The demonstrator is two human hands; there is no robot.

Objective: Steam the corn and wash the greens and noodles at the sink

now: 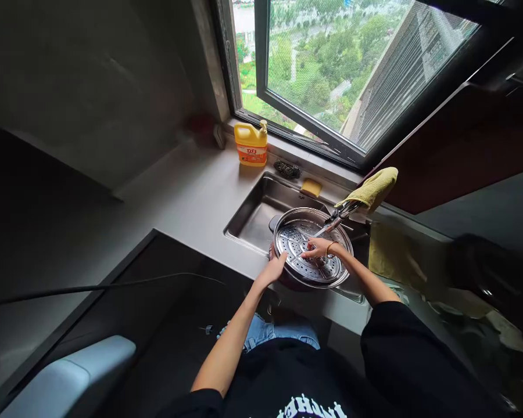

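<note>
A round stainless-steel steamer tray full of small holes is tilted over the sink. Below it shows the edge of a pot, with a dark side handle at the left. My left hand grips the near-left rim, thumb on top and the other fingers hidden beneath. My right hand, a band at its wrist, reaches over the tray's middle with its fingers bent and apart. From the faucet a thin stream of water runs down beside the right hand.
A yellow cloth drapes over the faucet. Behind the sink lie a steel scrubber and a yellow sponge, near a yellow detergent jug. The window stands open above. Another cloth lies at the right.
</note>
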